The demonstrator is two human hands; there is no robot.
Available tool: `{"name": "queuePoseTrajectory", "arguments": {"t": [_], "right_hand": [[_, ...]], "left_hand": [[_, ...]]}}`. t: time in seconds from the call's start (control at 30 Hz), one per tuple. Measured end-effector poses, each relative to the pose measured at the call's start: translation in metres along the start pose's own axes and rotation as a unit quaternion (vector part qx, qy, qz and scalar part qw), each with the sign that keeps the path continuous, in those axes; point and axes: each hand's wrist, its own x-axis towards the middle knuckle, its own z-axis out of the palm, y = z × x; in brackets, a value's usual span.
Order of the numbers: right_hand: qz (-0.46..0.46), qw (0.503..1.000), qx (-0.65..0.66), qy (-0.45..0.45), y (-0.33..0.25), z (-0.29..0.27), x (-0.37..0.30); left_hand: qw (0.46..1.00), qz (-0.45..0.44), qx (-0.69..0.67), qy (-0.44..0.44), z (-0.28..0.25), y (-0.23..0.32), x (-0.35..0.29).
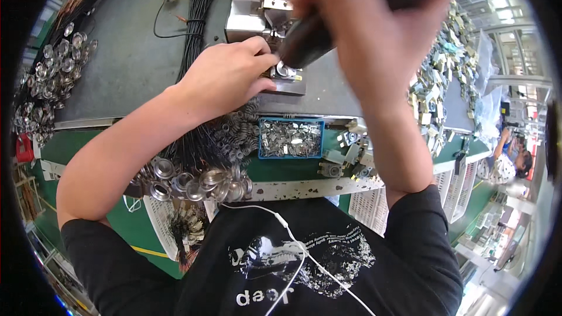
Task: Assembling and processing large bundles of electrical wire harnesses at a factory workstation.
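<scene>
My right hand [374, 41], smeared by motion, is wrapped round a black handheld power tool [310, 38] that tapers toward its lower left end. The narrow end is directly above a small metal part [285, 71] on a metal fixture [287, 86]. My left hand [225, 73] comes in from the left, with thumb and fingers closed at the part's left side. Its fingertips are partly hidden, and so is the spot where the tool meets the part.
A blue tray [291, 155] of small metal pieces stands before the fixture. Metal rings [193, 182], springs [237, 131] and bundled black wires [202, 20] lie leftward. Small pale housings [433, 93] are heaped at right. Another person [508, 161] sits far right.
</scene>
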Motion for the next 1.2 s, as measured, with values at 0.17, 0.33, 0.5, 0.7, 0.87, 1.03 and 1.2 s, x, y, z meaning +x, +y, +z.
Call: {"name": "queuePoseTrajectory", "arguments": {"t": [0.17, 0.33, 0.5, 0.7, 0.87, 1.03, 1.2], "right_hand": [[0.014, 0.998, -0.044, 0.036, 0.022, -0.027, 0.006], [-0.084, 0.963, -0.234, 0.1, 0.017, -0.04, -0.022], [-0.181, 0.912, -0.332, -0.161, -0.002, -0.045, -0.104], [-0.064, 0.798, -0.393, -0.453, 0.029, -0.044, -0.149], [-0.048, 0.795, -0.378, -0.472, 0.034, -0.052, -0.15], [0.064, 0.936, -0.201, -0.282, 0.017, -0.047, -0.14], [0.408, 0.892, 0.114, -0.156, 0.012, -0.02, -0.134]], "left_hand": [[0.997, 0.056, -0.032, -0.037, -0.018, 0.01, 0.011], [0.995, 0.08, 0.015, -0.061, -0.024, 0.013, 0.001], [0.995, 0.052, -0.016, -0.083, -0.035, 0.011, -0.003], [0.913, -0.19, -0.132, 0.336, -0.124, -0.121, -0.05], [0.937, -0.146, 0.171, 0.268, -0.117, -0.101, -0.051], [0.996, 0.047, -0.051, 0.05, -0.093, 0.004, -0.022], [0.986, 0.139, -0.094, 0.005, -0.075, 0.056, -0.001]]}}
